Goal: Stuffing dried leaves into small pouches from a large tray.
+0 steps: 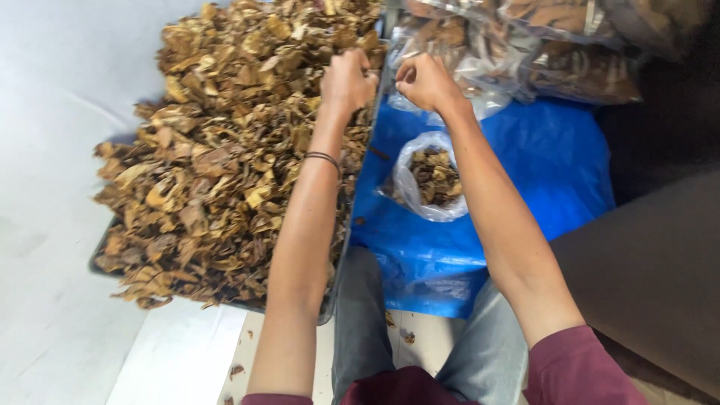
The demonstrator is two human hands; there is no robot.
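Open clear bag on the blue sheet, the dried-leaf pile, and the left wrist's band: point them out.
open clear bag (427, 180): head view, on its leaf filling.
dried-leaf pile (217, 150): head view, pile's middle.
wrist band (322, 157): head view, on the dark band.

One tray (327, 304), heaped dried leaves (225, 150). One small open bag (427, 178) of leaves. One blue sheet (540, 172). Several filled clear bags (570, 67) stacked behind, exact number unclear. Two hands: left (347, 81), right (425, 81).

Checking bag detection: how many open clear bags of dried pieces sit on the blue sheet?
1: the open clear bag on the blue sheet, below the right hand. Filled bags are stacked at the top right; their number is unclear, and more may be hidden.
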